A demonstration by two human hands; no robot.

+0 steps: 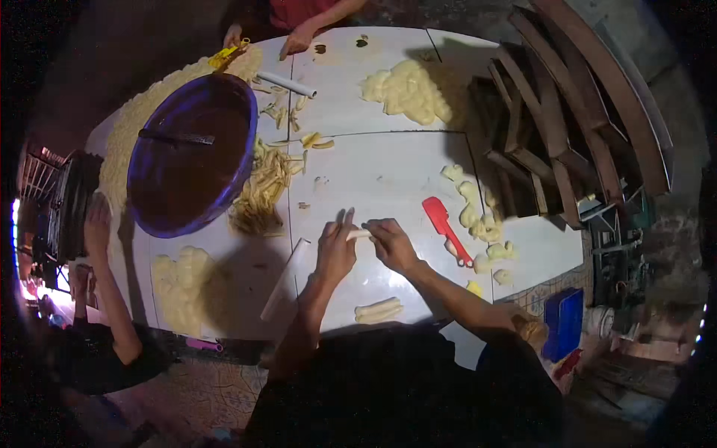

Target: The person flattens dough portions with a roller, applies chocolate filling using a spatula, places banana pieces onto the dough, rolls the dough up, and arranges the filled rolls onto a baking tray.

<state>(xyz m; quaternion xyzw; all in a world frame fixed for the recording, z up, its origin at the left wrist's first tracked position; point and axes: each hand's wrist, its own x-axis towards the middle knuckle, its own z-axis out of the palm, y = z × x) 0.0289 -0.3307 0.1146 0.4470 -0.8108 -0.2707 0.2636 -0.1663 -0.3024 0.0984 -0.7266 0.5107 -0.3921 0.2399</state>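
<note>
Over the middle of the white table (351,168), my left hand (337,252) and my right hand (392,246) hold a short pale dough roll (360,234) between them. My left fingers close on its left end, with one finger pointing up. The right hand's fingers pinch the other end. Finished-looking pale rolls (379,310) lie side by side near the front edge, close to my body. A white tube-like rod (285,281) rests left of my left forearm. To the right of my right hand is a red scraper (447,230) beside a row of small dough lumps (470,213).
A large purple-rimmed basin (246,142) of brown contents, with a dark stick (175,137) in it, stands left. Yellowish strips (265,187) are heaped beside it. Dough piles (407,91) lie around. Brown wooden racks (553,112) crowd the right. Other people's arms (108,261) reach in.
</note>
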